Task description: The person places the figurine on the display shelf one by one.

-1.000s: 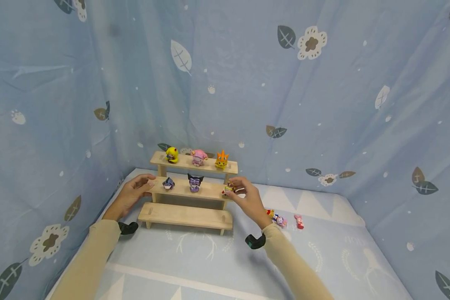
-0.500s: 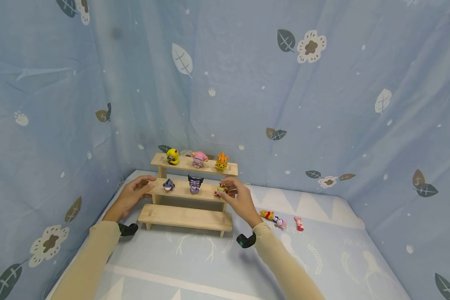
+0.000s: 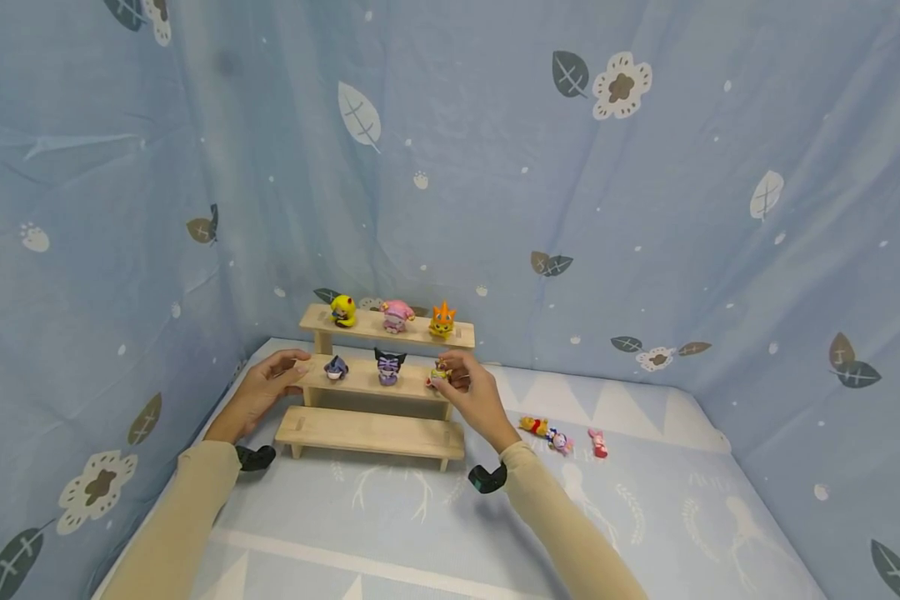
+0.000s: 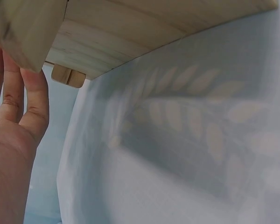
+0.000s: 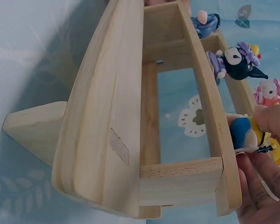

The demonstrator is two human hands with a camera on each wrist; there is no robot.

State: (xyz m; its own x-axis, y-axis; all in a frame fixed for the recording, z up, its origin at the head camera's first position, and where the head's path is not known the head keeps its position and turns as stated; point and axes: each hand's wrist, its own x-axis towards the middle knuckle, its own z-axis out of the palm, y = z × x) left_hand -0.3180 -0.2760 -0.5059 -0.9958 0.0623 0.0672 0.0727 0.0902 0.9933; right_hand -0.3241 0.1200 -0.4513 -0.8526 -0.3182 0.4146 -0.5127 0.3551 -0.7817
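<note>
A three-step wooden shelf stands on the blue mat. My right hand pinches a small blue, white and yellow figure at the right end of the middle step; the right wrist view shows this figure between my fingertips at the step's edge. My left hand rests with straight fingers against the shelf's left end. A blue-grey figure and a black-and-purple figure stand on the middle step. Yellow, pink and orange figures stand on the top step.
Three small figures lie on the mat right of the shelf: a yellow-red one, a purple one and a pink one. Blue leaf-print cloth walls close in the back and both sides. The bottom step holds nothing.
My right hand has carried the small figure leftward onto the right end of the middle step. The left hand has stayed at the shelf's left end.
</note>
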